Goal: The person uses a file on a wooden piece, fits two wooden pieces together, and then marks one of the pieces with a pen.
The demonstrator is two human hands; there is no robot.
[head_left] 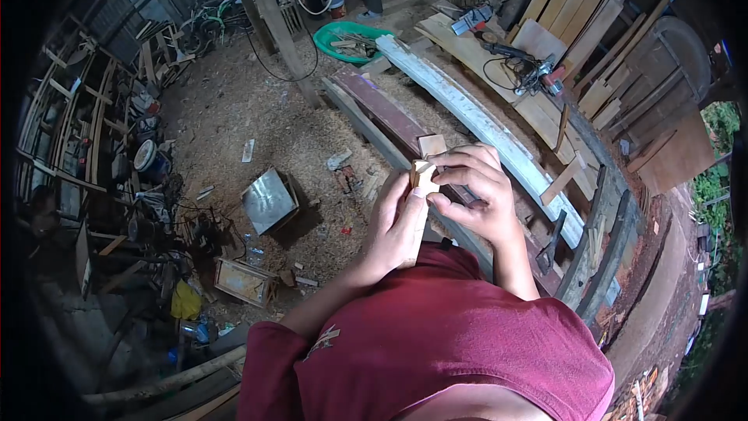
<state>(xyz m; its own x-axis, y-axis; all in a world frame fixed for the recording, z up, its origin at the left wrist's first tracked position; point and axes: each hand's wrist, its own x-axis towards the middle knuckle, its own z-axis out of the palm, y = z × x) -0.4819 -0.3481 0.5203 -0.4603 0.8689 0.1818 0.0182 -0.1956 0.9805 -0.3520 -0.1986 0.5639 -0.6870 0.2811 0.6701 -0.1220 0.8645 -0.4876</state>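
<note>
A cluttered woodworking shed spreads below the camera, its dirt floor (257, 121) strewn with sawdust and offcuts. Nearest, a maroon shirt (436, 343) fills the lower edge of the view. Above it the person holds both hands together over the near end of a long plank workbench (389, 121). The left hand (397, 222) is wrapped around a small pale wooden block (423, 175), thumb pressed up along it. The right hand (471, 191) curls over the same block from the other side, fingers closed on its top. Just beyond the hands, a second small wood square (431, 143) lies on the bench. Left of the bench, a shiny metal box (269, 200) sits on the floor. Farther along, a pale whitish beam (475, 113) runs diagonally. At the far end lie a green basin (348, 37) and power tools (538, 74) on stacked boards.
</note>
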